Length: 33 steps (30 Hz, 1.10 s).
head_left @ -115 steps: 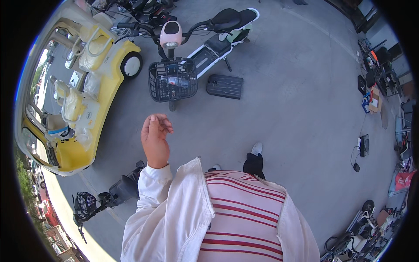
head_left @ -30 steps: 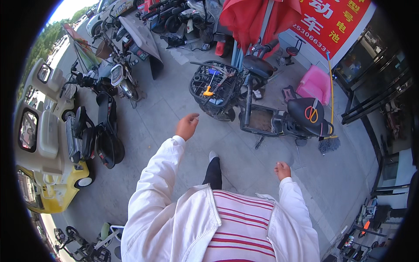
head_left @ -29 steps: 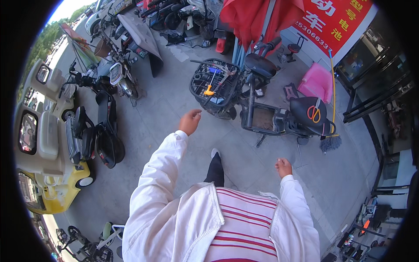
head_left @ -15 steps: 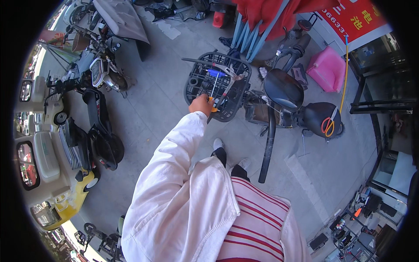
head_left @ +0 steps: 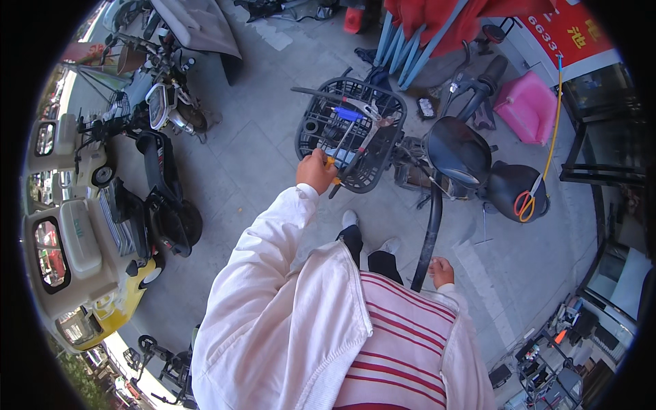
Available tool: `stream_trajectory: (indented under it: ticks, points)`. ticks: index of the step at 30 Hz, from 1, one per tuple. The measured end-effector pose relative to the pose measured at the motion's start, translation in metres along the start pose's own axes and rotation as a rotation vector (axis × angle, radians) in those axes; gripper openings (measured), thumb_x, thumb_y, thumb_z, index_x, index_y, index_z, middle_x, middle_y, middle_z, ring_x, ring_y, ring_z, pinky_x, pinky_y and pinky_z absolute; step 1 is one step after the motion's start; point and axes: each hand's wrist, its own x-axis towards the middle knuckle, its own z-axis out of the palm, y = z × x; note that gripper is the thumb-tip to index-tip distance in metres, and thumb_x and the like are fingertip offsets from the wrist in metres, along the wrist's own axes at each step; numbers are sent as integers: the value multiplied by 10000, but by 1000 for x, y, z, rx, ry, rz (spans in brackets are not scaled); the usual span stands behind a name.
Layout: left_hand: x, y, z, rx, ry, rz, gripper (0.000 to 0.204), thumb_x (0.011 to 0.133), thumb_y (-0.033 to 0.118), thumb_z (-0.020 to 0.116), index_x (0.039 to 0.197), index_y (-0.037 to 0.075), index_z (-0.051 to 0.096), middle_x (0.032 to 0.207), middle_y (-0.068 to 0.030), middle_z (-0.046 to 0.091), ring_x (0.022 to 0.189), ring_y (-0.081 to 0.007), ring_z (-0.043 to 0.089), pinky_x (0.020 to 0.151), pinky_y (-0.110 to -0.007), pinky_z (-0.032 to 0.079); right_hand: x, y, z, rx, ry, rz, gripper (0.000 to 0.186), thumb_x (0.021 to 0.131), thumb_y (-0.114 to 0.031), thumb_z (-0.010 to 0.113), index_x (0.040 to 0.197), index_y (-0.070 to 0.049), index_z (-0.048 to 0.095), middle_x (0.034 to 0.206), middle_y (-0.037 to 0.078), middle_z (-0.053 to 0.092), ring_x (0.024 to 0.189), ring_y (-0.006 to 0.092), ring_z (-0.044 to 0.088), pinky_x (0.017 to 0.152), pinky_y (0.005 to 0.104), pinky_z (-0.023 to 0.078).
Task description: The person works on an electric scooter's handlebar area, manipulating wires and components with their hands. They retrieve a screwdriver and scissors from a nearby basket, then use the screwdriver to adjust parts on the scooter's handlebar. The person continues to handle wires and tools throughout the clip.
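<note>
Orange-handled hand tool (head_left: pixel 344 152), long and thin, angled up out of the black wire-mesh basket (head_left: pixel 350 134) on the front of a dark electric scooter (head_left: pixel 456 158). Handle end at the near rim of the basket, metal shaft slanting up and right across the opening. Left hand (head_left: pixel 316 171) at that near rim, fingers curled around the orange handle, white sleeve stretched out behind it. More tools inside the basket, among them a blue-handled one (head_left: pixel 349 113) near the far side. Right hand (head_left: pixel 441 270) low and near the body, resting against the scooter's black rear mudguard (head_left: pixel 428 236); whether its fingers are clenched or loose cannot be told. Orange-handled scissors (head_left: pixel 527 202) hanging at the scooter's seat end, a thin yellow cord (head_left: pixel 552 137) running up from them. Pink plastic container (head_left: pixel 527 104) on the pavement beyond the scooter. Black parked scooter (head_left: pixel 164 184) well to the left, a small yellow and white vehicle (head_left: pixel 82 260) beside it. Red folded canopy with blue poles (head_left: pixel 444 20) behind the basket.
</note>
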Motion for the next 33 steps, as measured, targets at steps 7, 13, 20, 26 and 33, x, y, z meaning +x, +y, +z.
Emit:
stream_trajectory:
  ticks: [7,13,20,26,33]
  points:
    - [44,-16,-44,-447,153,2,314,789,152,664,1048,13,553,896,-232,653,849,-428,633,752,-453,504,-6,82,-16,-99,-31,175,321,931,-311,586,1064,-27,655,849,109,701,765,168,671,668,300,525]
    - [119,33,-52,253,-175,307,285,858,192,651,1130,108,655,979,-140,702,907,-345,666,793,-439,513,-38,170,-40,-346,67,34,379,893,-361,601,1025,-17,688,841,130,725,758,224,702,744,357,549]
    - [167,46,-9,672,-296,649,310,823,216,704,1103,99,646,993,-135,696,947,-323,661,845,-435,505,-54,115,-8,47,71,313,309,921,-295,573,1064,-28,635,803,109,687,696,187,670,585,315,526]
    - [165,63,-7,723,-283,690,317,772,253,751,1012,85,632,1018,-135,690,937,-325,663,842,-428,510,-50,92,10,52,21,299,314,944,-328,569,1107,-65,626,871,97,692,738,173,665,584,313,519]
    - [132,48,-59,340,-62,564,287,775,226,738,981,63,621,1011,-120,677,858,-306,675,743,-404,527,-37,81,-10,-56,73,265,289,940,-257,572,1039,7,634,797,111,685,642,181,645,614,314,524]
